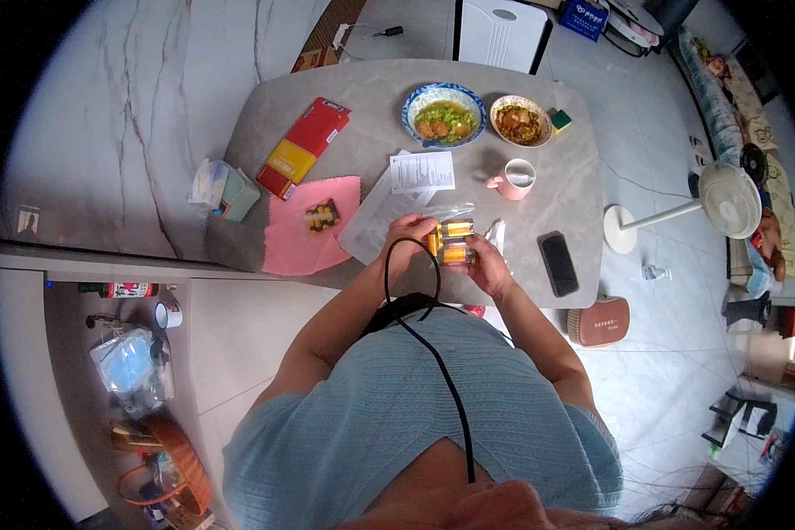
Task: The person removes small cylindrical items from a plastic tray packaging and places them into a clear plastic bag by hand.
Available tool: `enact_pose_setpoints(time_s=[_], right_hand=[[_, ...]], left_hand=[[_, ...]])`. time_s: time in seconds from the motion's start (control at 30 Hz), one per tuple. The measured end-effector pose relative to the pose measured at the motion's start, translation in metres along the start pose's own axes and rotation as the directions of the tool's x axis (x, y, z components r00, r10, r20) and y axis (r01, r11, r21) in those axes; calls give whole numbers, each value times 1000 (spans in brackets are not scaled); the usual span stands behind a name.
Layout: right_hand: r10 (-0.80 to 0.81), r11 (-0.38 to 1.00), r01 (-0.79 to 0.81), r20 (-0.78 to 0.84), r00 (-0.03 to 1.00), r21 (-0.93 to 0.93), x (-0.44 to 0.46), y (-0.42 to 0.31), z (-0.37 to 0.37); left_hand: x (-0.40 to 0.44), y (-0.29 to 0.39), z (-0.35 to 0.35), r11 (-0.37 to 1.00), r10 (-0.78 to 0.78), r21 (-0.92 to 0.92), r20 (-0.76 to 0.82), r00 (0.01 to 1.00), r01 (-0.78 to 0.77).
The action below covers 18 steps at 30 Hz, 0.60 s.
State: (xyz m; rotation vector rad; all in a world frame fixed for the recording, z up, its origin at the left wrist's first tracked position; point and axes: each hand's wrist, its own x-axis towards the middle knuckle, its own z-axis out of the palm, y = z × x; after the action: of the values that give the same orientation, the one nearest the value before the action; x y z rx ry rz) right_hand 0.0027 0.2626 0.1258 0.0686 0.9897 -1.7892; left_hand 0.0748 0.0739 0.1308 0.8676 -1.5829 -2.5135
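Note:
Above the table's near edge, my left hand [404, 240] and my right hand [489, 267] hold a clear plastic pack of small yellow-labelled vials [457, 231] between them. The fingers of both hands are closed on its sides. A thin transparent film or flap stands up at the pack's far end. Left of my hands, a similar pack with dark and yellow pieces [322, 215] lies on a pink cloth [291, 252]. Beyond my left hand are grey-white sheets [367, 221] and a printed leaflet [422, 171]. A crumpled white wrapper [496, 237] rests just past my right hand.
The grey table [371, 88] also bears a red and yellow box [304, 148], a tissue pack [225, 190], a blue-rimmed bowl [444, 115], a smaller bowl of food [521, 121], a pink mug [513, 179] and a phone [558, 264]. A white fan [729, 200] stands at right.

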Motion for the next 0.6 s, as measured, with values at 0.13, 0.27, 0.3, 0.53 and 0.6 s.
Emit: enact_pose_setpoints(time_s=[0.13,0.27,0.3,0.53,0.6], right_hand=[[-17,1000,16,-20,1000,-12,2,1,-3],[-18,999,16,35,999,44,3,4,-9],[-17,999,15,35,999,44,3,4,-10],[-63,998,67,128,990,-23,5,6,-14],[-60,998,64,126,990,-25,5,5,-13]], left_hand=[[4,-3,0,1000,-3,27,6,1000,3],[10,-8,-3,1000,-8,26,-9,1000,8],[10,-9,-3,1000,-8,-20,-21,1000,7],[12,-9,-10,998,-15,-65,24,1000,16],[14,-11,-9,997,-2,-72,14,1000,3]])
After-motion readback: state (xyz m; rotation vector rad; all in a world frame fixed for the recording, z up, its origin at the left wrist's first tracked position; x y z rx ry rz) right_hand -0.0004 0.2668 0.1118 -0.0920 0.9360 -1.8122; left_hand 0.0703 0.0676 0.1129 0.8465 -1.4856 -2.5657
